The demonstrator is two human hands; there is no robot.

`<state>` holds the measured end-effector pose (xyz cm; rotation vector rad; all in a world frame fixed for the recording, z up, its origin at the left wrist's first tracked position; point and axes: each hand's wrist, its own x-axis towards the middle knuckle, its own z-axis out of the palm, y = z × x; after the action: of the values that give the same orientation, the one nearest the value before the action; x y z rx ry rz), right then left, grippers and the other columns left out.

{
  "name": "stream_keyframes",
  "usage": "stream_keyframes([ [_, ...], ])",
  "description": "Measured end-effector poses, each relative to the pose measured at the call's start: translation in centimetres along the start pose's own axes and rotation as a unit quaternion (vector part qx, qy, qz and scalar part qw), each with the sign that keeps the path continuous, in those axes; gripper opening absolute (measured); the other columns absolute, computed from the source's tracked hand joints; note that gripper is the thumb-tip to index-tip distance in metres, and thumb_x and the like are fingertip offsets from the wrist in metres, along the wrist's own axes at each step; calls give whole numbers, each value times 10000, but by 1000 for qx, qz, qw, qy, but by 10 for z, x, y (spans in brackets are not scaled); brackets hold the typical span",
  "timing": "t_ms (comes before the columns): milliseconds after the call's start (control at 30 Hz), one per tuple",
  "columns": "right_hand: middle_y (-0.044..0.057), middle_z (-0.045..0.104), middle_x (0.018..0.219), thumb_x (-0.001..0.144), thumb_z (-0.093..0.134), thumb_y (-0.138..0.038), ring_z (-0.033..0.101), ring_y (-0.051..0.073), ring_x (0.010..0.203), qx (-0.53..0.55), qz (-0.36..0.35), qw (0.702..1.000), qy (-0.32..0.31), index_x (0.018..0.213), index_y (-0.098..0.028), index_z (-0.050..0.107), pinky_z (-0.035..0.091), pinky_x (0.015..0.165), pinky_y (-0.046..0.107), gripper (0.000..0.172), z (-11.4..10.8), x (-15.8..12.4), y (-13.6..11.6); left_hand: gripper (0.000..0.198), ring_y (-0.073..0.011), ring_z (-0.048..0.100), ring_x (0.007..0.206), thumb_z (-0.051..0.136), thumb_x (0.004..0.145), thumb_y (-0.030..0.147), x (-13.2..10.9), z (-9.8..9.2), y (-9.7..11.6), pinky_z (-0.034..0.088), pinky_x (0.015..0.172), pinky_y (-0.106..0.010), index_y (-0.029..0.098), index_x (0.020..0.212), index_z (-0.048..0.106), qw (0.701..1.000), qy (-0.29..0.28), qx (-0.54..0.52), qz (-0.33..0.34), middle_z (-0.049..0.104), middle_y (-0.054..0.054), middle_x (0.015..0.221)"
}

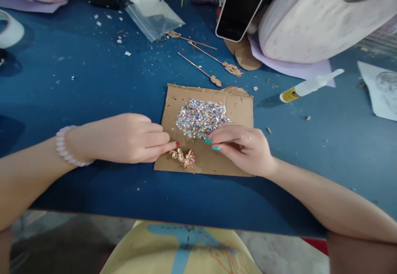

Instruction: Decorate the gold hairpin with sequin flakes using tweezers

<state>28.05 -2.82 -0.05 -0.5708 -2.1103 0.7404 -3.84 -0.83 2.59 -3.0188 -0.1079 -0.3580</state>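
A piece of brown cardboard (237,158) lies on the blue table and carries a pile of small glittering rhinestones (201,116). At its lower left rests a gold hairpin (182,157) with a flower-like head and some pink on it. My left hand (139,139) is closed by the hairpin's left end, its fingers curled over the stem, which is hidden. By the lower right edge of the pile, my right hand (245,147) pinches a thin pointed tool (232,140); whether a stone sits at its tip is too small to tell.
Several more gold hairpins (215,80) lie beyond the cardboard. A glue bottle (296,92) lies at the right, near a phone (243,7) and a large pale rounded object (310,21). A clear plastic bag (155,17) and a tape roll (10,30) are farther left.
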Motion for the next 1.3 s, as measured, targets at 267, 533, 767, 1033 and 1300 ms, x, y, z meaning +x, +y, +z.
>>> stream_keyframes([
  [267, 44, 850, 888, 1052, 695, -108, 824, 159, 847, -15, 0, 1000, -4, 948, -193, 747, 700, 802, 300, 144, 0, -1, 0, 360, -186, 655, 712, 438, 1151, 184, -4, 10, -3, 475, 599, -343, 158, 1282, 772, 999, -10, -15, -37, 750, -44, 908],
  [533, 47, 859, 898, 1051, 681, -82, 824, 163, 843, -34, 10, 999, -3, 968, -195, 753, 697, 795, 307, 157, 0, -1, 0, 332, -191, 651, 707, 466, 1131, 165, -3, 9, 0, 479, 622, -334, 162, 1328, 734, 996, -36, -41, -64, 718, -37, 899],
  [767, 37, 868, 905, 1068, 688, -122, 828, 172, 841, -42, 17, 999, -10, 960, -201, 762, 696, 805, 318, 153, 1, 1, -2, 384, -186, 615, 703, 416, 1149, 197, -4, 12, 0, 463, 607, -336, 168, 1386, 717, 995, -35, -52, -73, 703, -39, 900],
  [1033, 17, 869, 874, 1066, 695, -120, 820, 166, 793, -58, 20, 998, -3, 926, -209, 762, 675, 802, 316, 179, 0, 3, -4, 397, -192, 585, 665, 370, 1154, 180, -4, 15, 0, 432, 585, -353, 171, 1417, 668, 994, -30, -62, -79, 669, -21, 875],
  [1300, 19, 869, 885, 1061, 695, -112, 828, 174, 803, -58, 37, 998, 3, 958, -216, 781, 679, 789, 330, 170, -1, 0, -5, 390, -189, 604, 730, 387, 1161, 192, -5, 14, 0, 437, 630, -331, 164, 1411, 686, 993, -24, -87, -79, 699, -34, 919],
])
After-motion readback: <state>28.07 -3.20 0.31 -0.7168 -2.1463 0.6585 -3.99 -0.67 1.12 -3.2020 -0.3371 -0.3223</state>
